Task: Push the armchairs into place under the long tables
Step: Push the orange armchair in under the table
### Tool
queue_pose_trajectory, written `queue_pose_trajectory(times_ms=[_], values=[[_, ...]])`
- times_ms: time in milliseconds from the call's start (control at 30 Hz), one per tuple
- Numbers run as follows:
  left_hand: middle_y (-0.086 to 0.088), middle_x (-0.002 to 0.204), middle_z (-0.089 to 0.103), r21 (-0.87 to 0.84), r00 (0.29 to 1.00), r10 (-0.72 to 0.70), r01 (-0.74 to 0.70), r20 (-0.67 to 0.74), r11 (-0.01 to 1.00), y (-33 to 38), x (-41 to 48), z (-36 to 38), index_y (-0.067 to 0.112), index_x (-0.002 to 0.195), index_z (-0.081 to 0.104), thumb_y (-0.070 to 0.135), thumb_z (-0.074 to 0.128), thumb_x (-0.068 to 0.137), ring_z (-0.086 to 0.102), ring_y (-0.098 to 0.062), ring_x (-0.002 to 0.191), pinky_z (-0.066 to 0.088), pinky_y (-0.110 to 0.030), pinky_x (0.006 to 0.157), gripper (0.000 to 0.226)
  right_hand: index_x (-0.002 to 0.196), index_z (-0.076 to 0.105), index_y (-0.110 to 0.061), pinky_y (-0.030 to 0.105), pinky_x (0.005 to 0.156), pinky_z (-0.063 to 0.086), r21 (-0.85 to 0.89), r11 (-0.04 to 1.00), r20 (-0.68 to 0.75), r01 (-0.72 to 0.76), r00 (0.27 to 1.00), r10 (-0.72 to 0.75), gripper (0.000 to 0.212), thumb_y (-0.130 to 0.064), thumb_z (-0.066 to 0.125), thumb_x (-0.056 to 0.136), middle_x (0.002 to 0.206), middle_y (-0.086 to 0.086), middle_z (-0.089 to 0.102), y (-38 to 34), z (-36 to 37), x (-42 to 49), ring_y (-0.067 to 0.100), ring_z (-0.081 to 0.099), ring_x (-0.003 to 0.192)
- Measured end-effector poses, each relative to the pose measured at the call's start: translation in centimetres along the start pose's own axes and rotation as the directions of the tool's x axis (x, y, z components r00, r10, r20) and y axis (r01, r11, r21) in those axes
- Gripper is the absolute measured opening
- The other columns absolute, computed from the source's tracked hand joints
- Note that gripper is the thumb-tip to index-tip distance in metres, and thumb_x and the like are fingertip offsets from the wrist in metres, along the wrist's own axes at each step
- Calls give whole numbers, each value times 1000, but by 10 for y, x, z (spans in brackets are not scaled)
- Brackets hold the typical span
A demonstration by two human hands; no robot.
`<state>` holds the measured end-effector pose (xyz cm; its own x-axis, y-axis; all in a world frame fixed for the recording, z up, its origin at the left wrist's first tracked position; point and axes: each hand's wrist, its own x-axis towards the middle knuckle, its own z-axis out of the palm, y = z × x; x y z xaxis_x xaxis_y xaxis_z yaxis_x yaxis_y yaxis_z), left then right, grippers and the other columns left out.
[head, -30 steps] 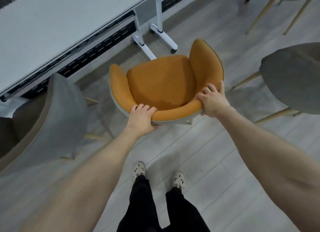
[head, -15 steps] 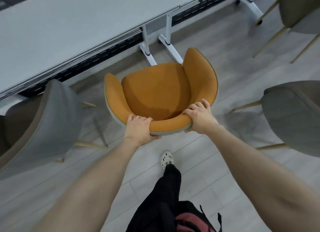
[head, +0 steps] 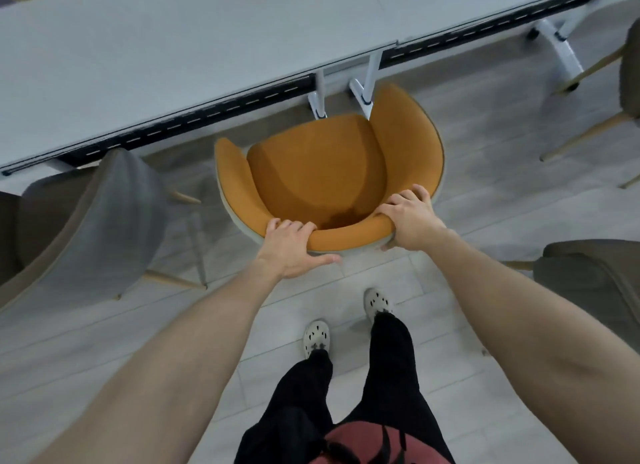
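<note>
Your left hand (head: 291,247) and right hand (head: 408,221) still grip the back rim of the orange armchair (head: 322,165), fingers curled over its inner side and thumbs on the outside. Since half a second ago, the armchair has come closer to the long table (head: 173,48). Its seat front now reaches the table's white legs (head: 318,96), and its right arm tip overlaps one of them. The seat still sits out from under the tabletop. The grey chair (head: 86,214) stands at the same table edge. Both your shoes (head: 316,335) now show; before, only one did.
</note>
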<state>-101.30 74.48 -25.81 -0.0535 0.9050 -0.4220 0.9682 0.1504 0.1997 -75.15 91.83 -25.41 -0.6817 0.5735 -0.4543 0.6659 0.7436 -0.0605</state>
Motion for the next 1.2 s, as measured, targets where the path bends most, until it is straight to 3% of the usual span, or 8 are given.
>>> queue_pose_trajectory(times_ms=[333, 667, 833, 1000, 1100, 1200], values=[[-2, 140, 61, -12, 987, -141, 142, 77, 990, 30, 77, -37, 29, 148, 50, 113, 14, 69, 51, -29, 136, 24, -53, 124, 120, 137, 62, -45, 64, 129, 11, -38, 993, 1, 111, 994, -111, 79, -78, 83, 69, 134, -5, 62, 76, -45, 73, 30, 49, 137], [-2, 155, 55, -6, 963, -252, 254, 100, 967, 32, 110, -55, 30, 155, 44, 109, 16, 76, 44, -28, 147, 19, -57, 129, 116, 136, 64, -41, 65, 129, 11, -47, 982, -45, 181, 982, -183, 79, -75, 85, 68, 131, -1, 63, 97, -69, 116, 32, 50, 135], [-6, 167, 42, 35, 948, -317, 316, 23, 948, 58, 93, -54, 20, 163, 34, 87, 34, 96, 31, -30, 158, 16, -58, 132, 96, 133, 66, -36, 63, 130, 11, -45, 985, -50, 168, 984, -170, 79, -70, 85, 64, 126, 0, 64, 95, -73, 109, 33, 51, 132], [-7, 181, 11, -70, 922, -382, 386, 62, 920, 88, 67, -62, 16, 172, 10, 60, 54, 104, 6, -29, 168, 17, -55, 134, 92, 147, 56, -21, 62, 131, 11, -52, 986, -64, 160, 984, -164, 75, -51, 78, 83, 144, 8, 59, 90, -77, 85, 34, 45, 145], [-8, 180, 13, -146, 914, -396, 405, 86, 903, 105, 48, -73, 14, 170, 18, 51, 57, 106, 13, -31, 166, 29, -55, 130, 84, 161, 40, -18, 61, 131, 15, 29, 987, -93, 158, 984, -154, 81, -39, 76, 91, 167, 8, 39, 84, -79, 57, 31, 25, 161], [-9, 166, 40, -129, 907, -402, 416, 122, 900, 123, 26, -78, 16, 157, 44, 50, 55, 105, 44, -35, 150, 45, -55, 116, 63, 159, 41, -18, 57, 124, 35, 148, 981, -135, 129, 985, -109, 74, -33, 74, 95, 171, 5, 31, 81, -75, 20, 29, 25, 160]])
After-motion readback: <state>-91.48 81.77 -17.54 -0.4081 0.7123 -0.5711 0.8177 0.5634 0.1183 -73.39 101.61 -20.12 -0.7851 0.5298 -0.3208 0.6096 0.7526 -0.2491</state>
